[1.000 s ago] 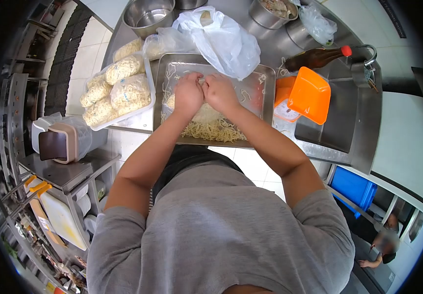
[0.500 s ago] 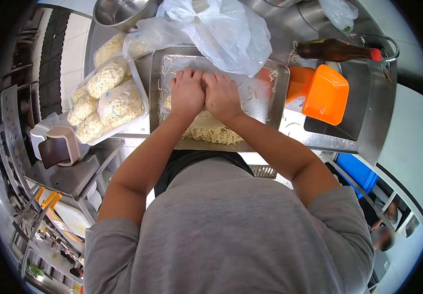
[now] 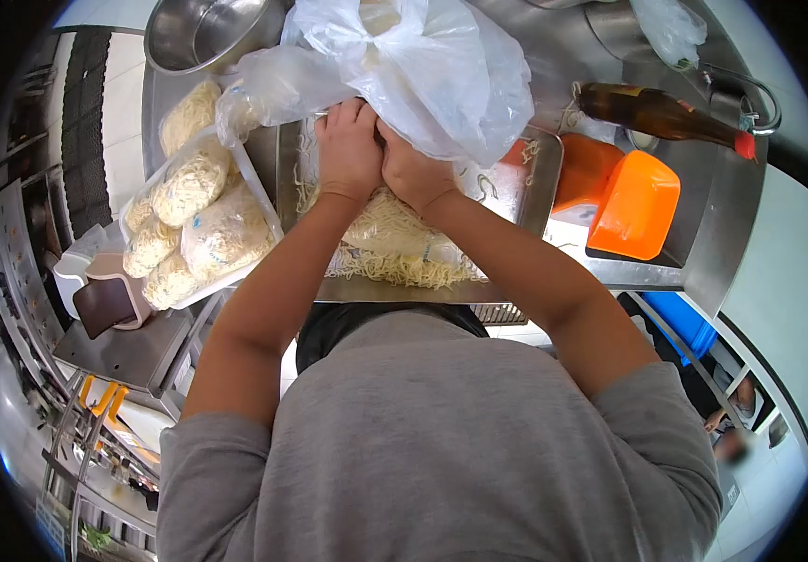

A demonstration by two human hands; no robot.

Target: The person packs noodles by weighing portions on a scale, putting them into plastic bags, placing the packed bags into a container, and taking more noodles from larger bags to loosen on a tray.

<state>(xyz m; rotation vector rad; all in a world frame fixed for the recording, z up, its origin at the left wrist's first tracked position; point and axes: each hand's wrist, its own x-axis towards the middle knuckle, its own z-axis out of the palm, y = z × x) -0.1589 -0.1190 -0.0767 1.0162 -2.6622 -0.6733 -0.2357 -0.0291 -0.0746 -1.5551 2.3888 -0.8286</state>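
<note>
Side by side, both hands meet over the metal tray (image 3: 540, 211). My left hand (image 3: 349, 155) is closed, its fingers curled at the top end of a clear plastic bag of noodles (image 3: 385, 225). Touching it, my right hand (image 3: 411, 173) is closed at the same end, with its fingertips hidden under a large white plastic bag (image 3: 422, 70). The bag of noodles lies in the tray, below the wrists. Loose noodles (image 3: 404, 272) gather along the tray's near edge, and stray strands stick to its bottom and sides.
Several filled noodle bags (image 3: 193, 192) crowd a white bin (image 3: 259, 201) on the left. A steel pot (image 3: 212, 33) stands at the back left. On the right are an orange scoop (image 3: 638, 206) and a brown bottle (image 3: 657, 110) lying on its side with a red cap.
Both hands have moved away toward the tray's far side, and the right fingers have gone under the white bag. More of the noodle bag shows below the wrists. The view has shifted slightly.
</note>
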